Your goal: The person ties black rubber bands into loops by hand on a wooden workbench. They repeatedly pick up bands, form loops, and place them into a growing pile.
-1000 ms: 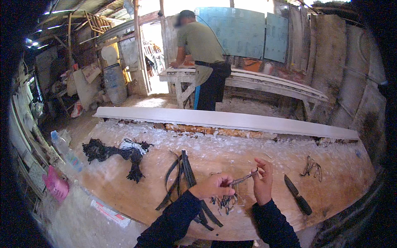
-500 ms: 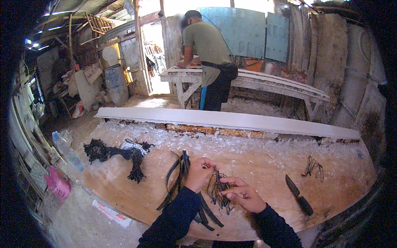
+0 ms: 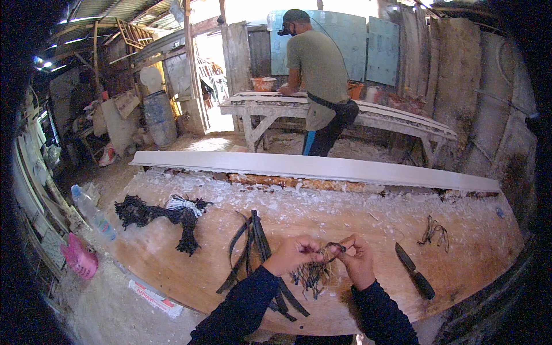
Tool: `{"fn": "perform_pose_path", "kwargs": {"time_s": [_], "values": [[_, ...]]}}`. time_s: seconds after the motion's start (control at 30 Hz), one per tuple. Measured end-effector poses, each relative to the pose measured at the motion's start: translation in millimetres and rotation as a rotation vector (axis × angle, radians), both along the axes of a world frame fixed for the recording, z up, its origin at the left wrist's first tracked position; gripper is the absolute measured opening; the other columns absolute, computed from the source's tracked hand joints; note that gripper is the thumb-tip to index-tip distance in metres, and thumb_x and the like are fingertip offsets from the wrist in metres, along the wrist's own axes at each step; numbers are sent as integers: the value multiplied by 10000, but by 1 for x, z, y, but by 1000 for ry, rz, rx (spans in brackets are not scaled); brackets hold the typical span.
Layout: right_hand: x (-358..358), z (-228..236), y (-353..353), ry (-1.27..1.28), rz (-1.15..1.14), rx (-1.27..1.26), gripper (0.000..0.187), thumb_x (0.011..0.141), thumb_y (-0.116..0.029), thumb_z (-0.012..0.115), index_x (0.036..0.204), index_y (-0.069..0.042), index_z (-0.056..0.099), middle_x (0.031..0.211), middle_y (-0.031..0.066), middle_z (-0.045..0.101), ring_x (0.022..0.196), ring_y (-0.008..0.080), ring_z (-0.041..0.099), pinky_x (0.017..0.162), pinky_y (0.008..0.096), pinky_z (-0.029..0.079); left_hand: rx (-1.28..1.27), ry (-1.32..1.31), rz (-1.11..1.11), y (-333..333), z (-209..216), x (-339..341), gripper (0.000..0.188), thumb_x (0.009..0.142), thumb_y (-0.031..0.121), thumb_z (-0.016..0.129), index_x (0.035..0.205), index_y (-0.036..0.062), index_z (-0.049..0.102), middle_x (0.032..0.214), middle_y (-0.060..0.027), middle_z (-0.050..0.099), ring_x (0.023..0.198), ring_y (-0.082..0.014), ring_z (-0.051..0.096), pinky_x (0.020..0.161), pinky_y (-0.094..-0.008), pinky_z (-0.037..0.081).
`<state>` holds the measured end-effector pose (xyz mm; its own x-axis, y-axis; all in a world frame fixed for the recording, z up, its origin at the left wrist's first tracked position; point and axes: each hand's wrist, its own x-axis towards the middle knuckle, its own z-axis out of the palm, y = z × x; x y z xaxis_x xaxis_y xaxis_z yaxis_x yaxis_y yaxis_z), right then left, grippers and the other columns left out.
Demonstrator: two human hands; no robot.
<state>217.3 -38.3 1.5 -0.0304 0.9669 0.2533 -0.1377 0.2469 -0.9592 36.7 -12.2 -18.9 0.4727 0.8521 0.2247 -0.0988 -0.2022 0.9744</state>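
Both of my hands are closed around a bundle of thin dark cords (image 3: 311, 277) over the front middle of the wooden table. My left hand (image 3: 293, 254) pinches the bundle near its top, and the loose ends hang down below it. My right hand (image 3: 359, 261) grips a strand between thumb and fingers, drawn out to the right of the bundle. Long black flat strips (image 3: 260, 236) lie beside and partly under my left forearm. To the right of my right hand rests a dark-bladed knife (image 3: 415, 270). Beyond the knife is a small loose bunch of cords (image 3: 434, 233).
Tied black cord bundles (image 3: 187, 230), one with white strands, lie on the table's left. A long white moulding (image 3: 310, 168) spans the far edge. A plastic bottle (image 3: 92, 211) and pink basket (image 3: 80, 257) stand off the left side. A person (image 3: 319, 63) bends over another bench (image 3: 267, 103).
My right hand has turned upward and moved up and right, now pulling a strand out. My left hand has shifted right with the bundle. The person behind has moved right along the bench.
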Motion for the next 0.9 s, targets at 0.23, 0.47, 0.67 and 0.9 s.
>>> {"fn": "perform_pose_path", "kwargs": {"time_s": [0.23,0.47,0.67,0.9], "values": [[10,-2,12,-276,-342,252,74,742,-39,622,737,-40,548,769,33,533,768,114,501,686,237,400,24,113,-301,-23,17,14,190,777,170,643,717,52,507,669,36,440,652,-63,433,594,-223,363],[6,-2,9,-436,-285,352,63,754,-86,633,803,-47,635,895,74,558,898,180,509,781,300,397,66,174,397,-7,20,-2,193,749,105,645,678,57,472,606,53,421,573,-43,391,510,-211,325],[-3,7,-6,-267,387,107,114,757,-104,641,854,-47,659,1024,94,549,1011,199,474,883,323,357,-101,-120,653,7,15,-13,132,692,41,652,799,9,582,674,-7,545,617,-84,508,576,-206,421],[-9,18,-12,-317,540,152,149,742,-93,654,878,-33,653,1064,107,559,972,202,512,860,328,407,-62,15,612,10,2,-12,112,713,43,646,813,9,609,728,-29,603,644,-89,530,598,-217,429]]}}
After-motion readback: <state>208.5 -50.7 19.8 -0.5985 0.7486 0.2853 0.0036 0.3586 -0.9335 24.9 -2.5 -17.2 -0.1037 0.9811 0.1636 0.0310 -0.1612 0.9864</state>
